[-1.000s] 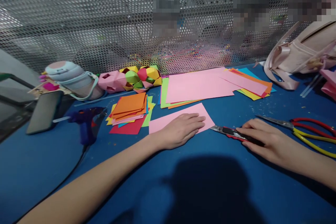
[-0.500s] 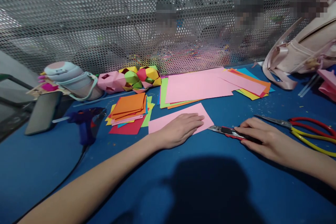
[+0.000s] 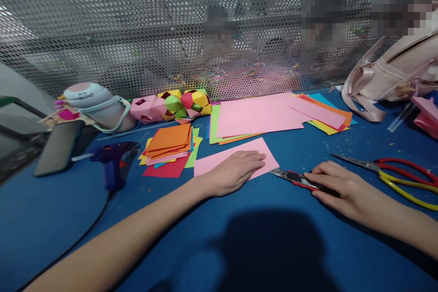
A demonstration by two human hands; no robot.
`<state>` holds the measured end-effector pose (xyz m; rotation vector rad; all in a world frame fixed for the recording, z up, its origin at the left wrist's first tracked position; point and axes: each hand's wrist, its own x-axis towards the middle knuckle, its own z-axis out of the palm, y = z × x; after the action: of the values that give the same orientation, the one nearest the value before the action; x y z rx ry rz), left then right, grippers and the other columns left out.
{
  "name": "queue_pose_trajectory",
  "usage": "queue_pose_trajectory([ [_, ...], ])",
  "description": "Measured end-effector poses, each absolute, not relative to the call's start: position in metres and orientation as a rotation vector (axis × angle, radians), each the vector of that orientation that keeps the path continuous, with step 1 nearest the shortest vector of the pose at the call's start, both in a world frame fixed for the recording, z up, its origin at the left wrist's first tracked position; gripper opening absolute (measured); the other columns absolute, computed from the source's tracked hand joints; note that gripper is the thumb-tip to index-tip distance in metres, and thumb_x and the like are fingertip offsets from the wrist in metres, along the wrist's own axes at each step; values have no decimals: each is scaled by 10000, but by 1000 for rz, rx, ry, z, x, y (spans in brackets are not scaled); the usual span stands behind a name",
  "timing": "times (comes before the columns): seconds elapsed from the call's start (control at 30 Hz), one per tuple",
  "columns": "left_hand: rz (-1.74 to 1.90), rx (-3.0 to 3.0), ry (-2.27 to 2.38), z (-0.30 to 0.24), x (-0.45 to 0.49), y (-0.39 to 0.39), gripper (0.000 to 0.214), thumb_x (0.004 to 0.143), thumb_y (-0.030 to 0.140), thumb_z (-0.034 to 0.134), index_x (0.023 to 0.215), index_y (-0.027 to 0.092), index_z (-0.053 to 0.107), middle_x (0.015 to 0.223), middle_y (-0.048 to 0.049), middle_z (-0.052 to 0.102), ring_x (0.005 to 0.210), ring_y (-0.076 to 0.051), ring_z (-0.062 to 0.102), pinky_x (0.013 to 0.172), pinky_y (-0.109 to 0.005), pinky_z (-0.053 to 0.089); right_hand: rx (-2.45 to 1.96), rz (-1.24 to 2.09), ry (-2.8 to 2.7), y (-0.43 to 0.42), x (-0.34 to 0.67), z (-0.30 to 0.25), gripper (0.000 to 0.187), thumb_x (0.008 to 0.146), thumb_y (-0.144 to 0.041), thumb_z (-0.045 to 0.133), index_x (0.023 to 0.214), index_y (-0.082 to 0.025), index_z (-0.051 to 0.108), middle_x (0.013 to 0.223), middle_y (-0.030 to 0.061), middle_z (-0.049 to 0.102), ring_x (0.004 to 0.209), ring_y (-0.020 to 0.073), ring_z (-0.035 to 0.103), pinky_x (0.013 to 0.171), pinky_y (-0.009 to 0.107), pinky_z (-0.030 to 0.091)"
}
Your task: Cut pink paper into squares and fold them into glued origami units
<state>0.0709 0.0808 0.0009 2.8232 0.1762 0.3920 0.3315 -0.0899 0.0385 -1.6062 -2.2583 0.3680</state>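
On the blue table [image 3: 185,255], the left hand [image 3: 236,172] lies flat, fingers close, seemingly steadying pink paper [image 3: 214,160]; the right hand's fingers [image 3: 323,177] clasp a cutter [image 3: 297,179].

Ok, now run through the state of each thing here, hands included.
Left hand: palm down, outstretched
Pink sheet: flat, partly covered
Right hand: closed, gripping
Cutter: held, blade out
Scissors: lying, blades together
Glue gun: stick inserted, heat unclear
Phone: screen blank
Bottle: lid on
Small squares: loosely stacked
Large sheets: flat, overlapping
Paper shapes: folded
Bag: zip unclear
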Motion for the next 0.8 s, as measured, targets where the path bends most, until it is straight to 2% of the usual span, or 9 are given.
queue_pose_trajectory([
  [0.27,380,2866,160,0,71,81,345,958,197,341,1258,156,505,1361,-100,502,1264,-209,449,1058,-406,378,-1575,429,-2244,-87,327,38,286,902,-253,462,1133,-246,631,900,64,594,834,170,568,727,285,482],
  [0.8,383,2844,155,1,72,81,347,958,200,334,1257,160,504,1363,-93,501,1276,-195,434,1069,-392,364,-1561,387,-2280,-87,313,38,278,906,-233,449,1114,-194,629,903,86,580,831,182,559,729,301,482],
])
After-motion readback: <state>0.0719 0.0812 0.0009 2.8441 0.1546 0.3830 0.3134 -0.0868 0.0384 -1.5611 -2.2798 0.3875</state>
